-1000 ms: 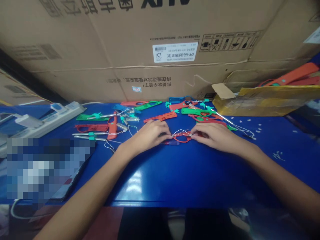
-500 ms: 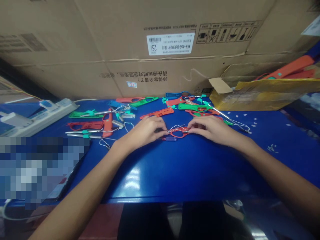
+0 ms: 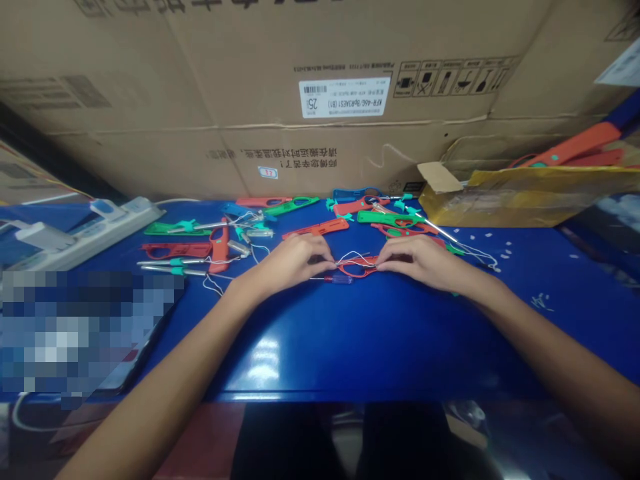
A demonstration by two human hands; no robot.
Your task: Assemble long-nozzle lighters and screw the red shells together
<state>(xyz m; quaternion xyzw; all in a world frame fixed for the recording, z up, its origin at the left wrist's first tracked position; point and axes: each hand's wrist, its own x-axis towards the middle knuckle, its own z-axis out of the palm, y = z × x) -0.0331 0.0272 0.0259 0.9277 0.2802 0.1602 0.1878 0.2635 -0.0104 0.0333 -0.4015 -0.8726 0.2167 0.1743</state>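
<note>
From where I watch, the left hand (image 3: 303,260) and the right hand (image 3: 420,261) face each other near the middle of the blue table (image 3: 320,347). Each has thumb and fingertips drawn closely together at an end of the red handle piece (image 3: 356,269), which lies between them with thin white wires (image 3: 353,255) across it. I cannot tell whether the fingertips pinch the wires, the piece or both. Just on the near side of the piece, close to the left hand, lies a screwdriver (image 3: 342,280). Beyond the left hand I see an orange casing (image 3: 316,229). Red and green casings with metal rods lie farther to the left, by the power strip (image 3: 95,233). On the far right sits a yellow-taped box (image 3: 530,200), and the big cardboard box (image 3: 280,80) stands behind everything.
</note>
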